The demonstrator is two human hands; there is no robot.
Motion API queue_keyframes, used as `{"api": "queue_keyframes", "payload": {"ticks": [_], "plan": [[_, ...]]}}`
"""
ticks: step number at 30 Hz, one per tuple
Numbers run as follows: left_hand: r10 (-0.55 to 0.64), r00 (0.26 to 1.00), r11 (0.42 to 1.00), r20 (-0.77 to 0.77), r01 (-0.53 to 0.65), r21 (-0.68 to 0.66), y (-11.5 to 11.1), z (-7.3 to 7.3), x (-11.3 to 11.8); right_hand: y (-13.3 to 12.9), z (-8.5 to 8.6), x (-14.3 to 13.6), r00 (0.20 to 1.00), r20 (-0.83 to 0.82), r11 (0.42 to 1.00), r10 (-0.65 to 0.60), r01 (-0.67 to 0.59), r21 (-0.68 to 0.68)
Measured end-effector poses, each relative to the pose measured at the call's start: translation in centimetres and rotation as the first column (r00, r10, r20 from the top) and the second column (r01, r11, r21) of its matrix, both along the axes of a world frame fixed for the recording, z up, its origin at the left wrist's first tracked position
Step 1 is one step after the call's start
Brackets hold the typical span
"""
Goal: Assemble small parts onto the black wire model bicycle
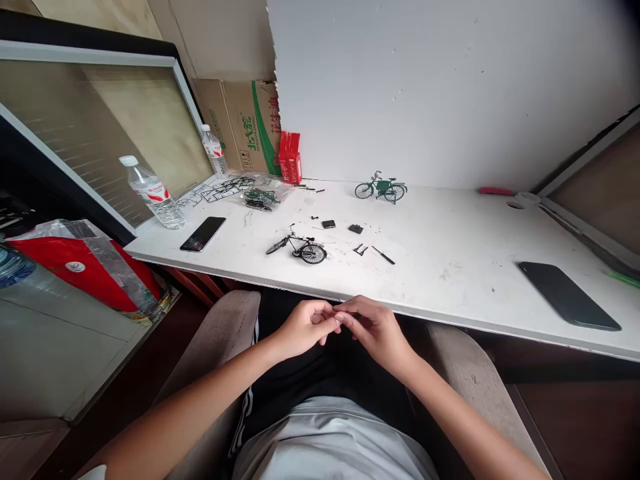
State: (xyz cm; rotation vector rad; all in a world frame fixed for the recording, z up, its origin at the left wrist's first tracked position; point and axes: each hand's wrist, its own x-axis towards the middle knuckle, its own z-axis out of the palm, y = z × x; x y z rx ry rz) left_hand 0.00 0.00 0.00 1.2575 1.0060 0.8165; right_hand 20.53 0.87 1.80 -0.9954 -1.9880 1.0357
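Observation:
My left hand [309, 327] and my right hand [373, 327] meet above my lap, just in front of the table edge. The fingertips of both are pinched together; whatever they hold is too small or hidden to make out. Beyond them on the table stands a black model bicycle [303, 248], its front wheel turned to the left. Behind it lie two small black box-like parts, one on the left [329, 224] and one on the right [355, 229]. A small black forked part [360, 249] rests near a thin dark stick-like tool [383, 255].
A green model bicycle [381, 187] stands by the wall. At the left are a phone [203, 234], two water bottles, a plastic bag of parts [263, 199], black part frames [227, 188], a red box [291, 158] and a carton [240, 127]. Another phone [569, 295] lies right.

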Motion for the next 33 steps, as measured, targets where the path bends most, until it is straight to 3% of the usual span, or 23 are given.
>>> {"api": "queue_keyframes", "payload": {"ticks": [5,12,17,20,24,28,33], "plan": [[0.030,0.998,0.999,0.049,-0.032,0.029,1.3,1.8,-0.5,1.2,1.5,0.1,0.996,-0.090,1.000,0.021,-0.021,-0.001],[0.054,0.998,0.997,0.040,-0.056,0.054,3.4,3.5,-0.8,3.8,3.5,-0.1,0.995,0.085,0.972,-0.044,0.023,0.234],[0.085,0.995,0.996,0.050,-0.086,0.006,5.1,3.9,-2.1,6.2,3.4,-1.2,0.989,0.132,0.946,-0.071,0.025,0.324],[0.104,0.991,0.995,-0.087,-0.103,0.021,6.4,4.2,-3.8,7.9,2.6,-1.6,0.989,0.106,0.949,-0.103,0.066,0.307],[0.248,0.881,0.968,-0.402,-0.209,0.140,8.0,4.3,-6.5,10.4,1.6,-2.4,0.993,0.047,0.970,-0.112,0.099,0.220],[0.306,0.788,0.947,-0.534,-0.197,0.252,9.1,3.5,-7.9,12.6,1.0,-4.2,0.994,0.004,0.975,-0.108,0.105,0.196],[0.478,0.622,0.870,-0.620,-0.241,0.430,10.2,2.4,-6.9,13.5,0.0,-6.2,0.996,-0.030,0.966,-0.081,0.086,0.244]]}}
